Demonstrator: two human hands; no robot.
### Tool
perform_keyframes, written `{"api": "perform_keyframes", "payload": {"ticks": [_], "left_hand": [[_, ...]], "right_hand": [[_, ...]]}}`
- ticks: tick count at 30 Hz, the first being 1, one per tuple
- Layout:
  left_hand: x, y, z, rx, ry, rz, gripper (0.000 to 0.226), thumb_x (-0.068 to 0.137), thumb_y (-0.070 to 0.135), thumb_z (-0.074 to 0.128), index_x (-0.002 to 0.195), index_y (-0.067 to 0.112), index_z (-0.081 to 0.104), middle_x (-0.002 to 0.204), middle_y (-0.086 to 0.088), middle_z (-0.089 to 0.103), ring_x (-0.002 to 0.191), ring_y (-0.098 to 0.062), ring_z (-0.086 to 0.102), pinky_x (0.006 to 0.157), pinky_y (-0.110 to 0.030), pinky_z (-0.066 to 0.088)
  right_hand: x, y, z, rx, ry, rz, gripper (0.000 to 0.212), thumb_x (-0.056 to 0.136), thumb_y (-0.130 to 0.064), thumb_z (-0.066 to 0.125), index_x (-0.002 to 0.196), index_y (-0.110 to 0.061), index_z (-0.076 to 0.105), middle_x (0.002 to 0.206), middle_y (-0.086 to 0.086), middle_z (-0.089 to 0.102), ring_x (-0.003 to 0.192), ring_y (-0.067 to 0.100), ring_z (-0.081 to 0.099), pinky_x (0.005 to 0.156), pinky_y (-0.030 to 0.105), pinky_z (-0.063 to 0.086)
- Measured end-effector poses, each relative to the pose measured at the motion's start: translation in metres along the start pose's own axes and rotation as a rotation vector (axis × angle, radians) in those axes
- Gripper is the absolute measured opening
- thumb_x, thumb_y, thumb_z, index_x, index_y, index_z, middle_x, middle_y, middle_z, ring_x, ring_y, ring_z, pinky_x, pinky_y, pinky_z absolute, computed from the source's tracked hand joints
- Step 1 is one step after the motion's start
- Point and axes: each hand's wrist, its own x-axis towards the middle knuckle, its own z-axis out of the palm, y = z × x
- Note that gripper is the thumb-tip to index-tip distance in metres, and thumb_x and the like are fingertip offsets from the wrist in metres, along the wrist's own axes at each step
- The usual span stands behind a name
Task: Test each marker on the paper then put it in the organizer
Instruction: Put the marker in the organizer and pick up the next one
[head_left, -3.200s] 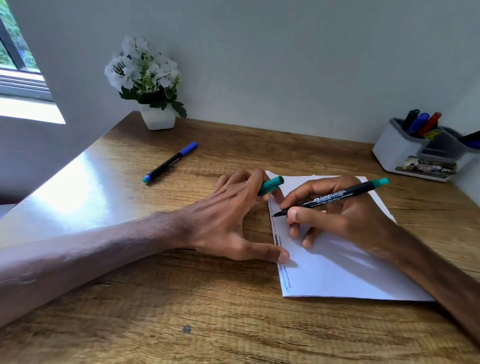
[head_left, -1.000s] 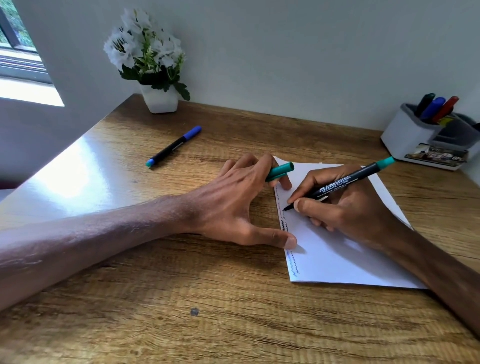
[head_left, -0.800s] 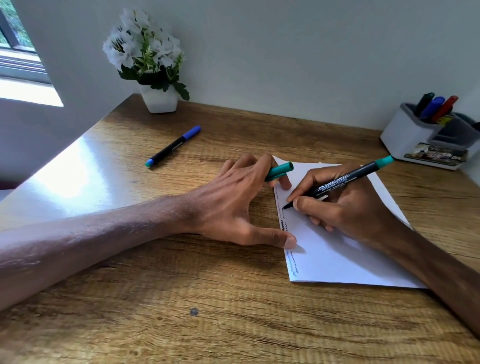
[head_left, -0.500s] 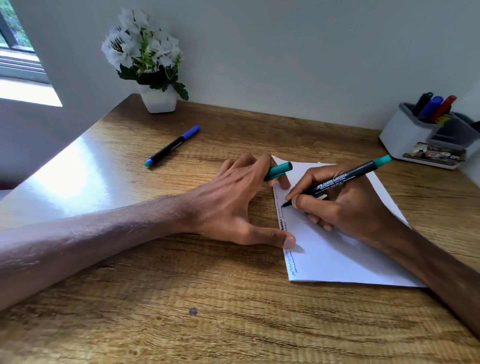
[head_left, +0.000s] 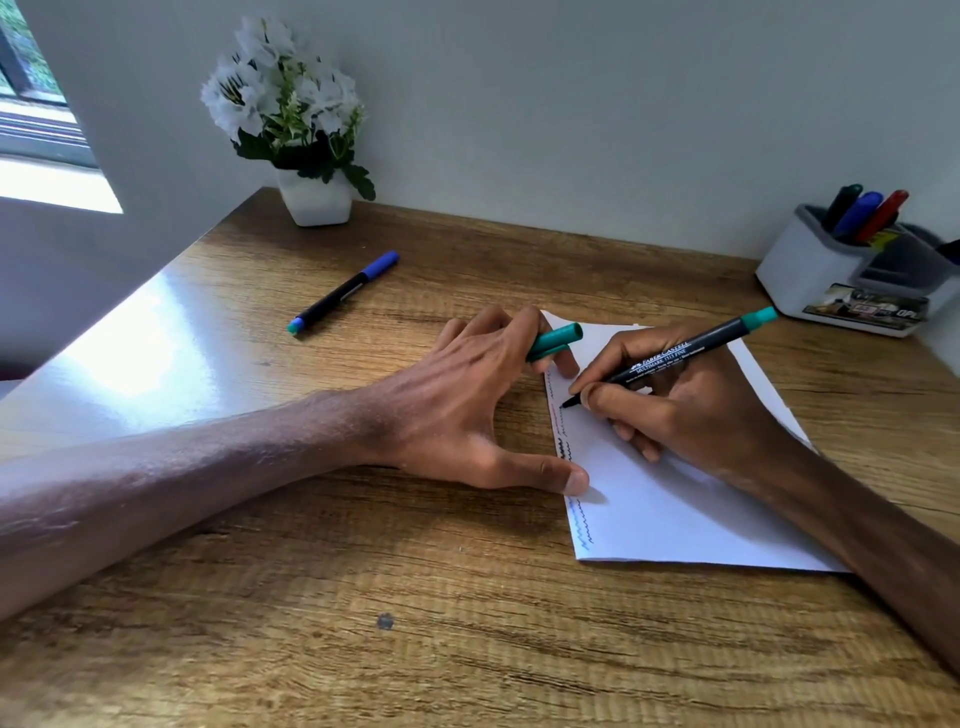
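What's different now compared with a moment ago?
The right hand has edged the green marker a little farther up the left edge of the paper. Nothing was picked up or let go. The left hand still holds the cap and pins the paper; the blue marker and organizer stayed put.

Your left hand (head_left: 457, 410) and right hand (head_left: 691, 415) are bare, and your forearms are uncovered right up to the frame's edges. Your left forearm (head_left: 182, 483) is long and lean, with fine hair and a faintly dry texture along its top. Tendons and veins stand out as ridges across the back of your left hand, and its thumbnail (head_left: 575, 482) is trimmed short. Your right forearm (head_left: 857, 535) is in shade, so its surface is hard to read.
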Motion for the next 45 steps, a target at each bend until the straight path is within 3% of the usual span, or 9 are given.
{"api": "perform_keyframes", "payload": {"ticks": [7,10,15,17,19,21,27,33,45], "left_hand": [[0.0,-0.001,0.001,0.002,0.012,0.006,0.082,0.068,0.081,0.069,0.117,0.027,0.031,0.109,0.018,0.04,0.106,-0.007,0.034,0.105,-0.036,0.036],[0.001,-0.002,0.002,0.0,0.023,0.034,0.077,0.07,0.081,0.068,0.114,0.031,0.028,0.106,0.03,0.034,0.104,-0.004,0.033,0.103,-0.031,0.034],[-0.002,-0.003,0.002,-0.075,0.121,0.045,0.053,0.086,0.074,0.055,0.107,0.03,0.035,0.105,0.052,0.029,0.11,0.012,0.034,0.091,-0.018,0.032],[-0.003,-0.005,0.002,-0.153,0.184,0.035,0.043,0.098,0.063,0.041,0.112,0.022,0.046,0.115,0.036,0.044,0.114,0.002,0.04,0.095,-0.027,0.038],[-0.003,-0.007,0.003,-0.193,0.252,0.027,0.044,0.107,0.05,0.03,0.115,0.014,0.054,0.108,0.008,0.055,0.11,-0.013,0.046,0.096,-0.033,0.038],[-0.001,-0.008,0.004,-0.187,0.318,0.032,0.041,0.11,0.038,0.027,0.111,0.01,0.057,0.101,0.0,0.056,0.103,-0.02,0.049,0.092,-0.036,0.04],[0.005,-0.014,0.009,-0.088,0.372,0.093,0.025,0.111,0.029,0.038,0.117,0.019,0.06,0.113,0.009,0.06,0.107,-0.014,0.052,0.093,-0.042,0.044],[0.006,-0.016,0.01,-0.076,0.382,0.087,0.026,0.11,0.03,0.039,0.12,0.02,0.061,0.115,0.009,0.061,0.109,-0.012,0.051,0.092,-0.04,0.045],[0.005,-0.016,0.011,-0.055,0.362,0.104,0.03,0.109,0.037,0.039,0.126,0.024,0.06,0.122,0.008,0.06,0.116,-0.012,0.052,0.093,-0.045,0.047]], "right_hand": [[0.001,0.003,0.001,0.049,0.021,0.016,0.009,0.088,0.006,0.071,0.083,0.0,0.074,0.054,0.011,0.062,0.036,0.022,0.048,0.037,0.022,0.041],[0.001,0.007,-0.001,0.178,0.051,0.058,0.011,0.09,0.008,0.068,0.085,0.0,0.073,0.06,0.019,0.061,0.046,0.033,0.049,0.036,0.025,0.043],[0.0,0.002,-0.004,0.276,0.115,0.038,0.007,0.091,0.008,0.066,0.096,0.005,0.07,0.068,0.023,0.06,0.056,0.03,0.053,0.038,0.029,0.047],[0.0,0.0,-0.005,0.307,0.143,0.007,0.01,0.088,0.007,0.068,0.098,0.006,0.067,0.071,0.022,0.063,0.057,0.027,0.057,0.038,0.029,0.049],[0.0,-0.002,-0.007,0.31,0.166,-0.027,0.014,0.085,-0.001,0.072,0.097,0.005,0.067,0.072,0.016,0.067,0.057,0.024,0.06,0.039,0.03,0.05],[0.0,-0.004,-0.009,0.284,0.193,-0.064,0.02,0.082,-0.007,0.074,0.097,0.005,0.069,0.074,0.016,0.068,0.058,0.024,0.061,0.04,0.031,0.05],[-0.001,-0.009,-0.018,0.321,0.173,-0.153,0.022,0.091,-0.005,0.061,0.108,0.007,0.068,0.086,0.024,0.069,0.068,0.033,0.064,0.045,0.034,0.055],[-0.001,-0.008,-0.018,0.325,0.105,-0.19,0.02,0.093,0.002,0.053,0.107,0.004,0.067,0.082,0.015,0.071,0.065,0.03,0.065,0.045,0.033,0.053],[-0.001,-0.006,-0.017,0.271,0.087,-0.155,0.017,0.091,0.0,0.057,0.104,0.007,0.065,0.082,0.017,0.072,0.062,0.031,0.065,0.043,0.034,0.054]]}}
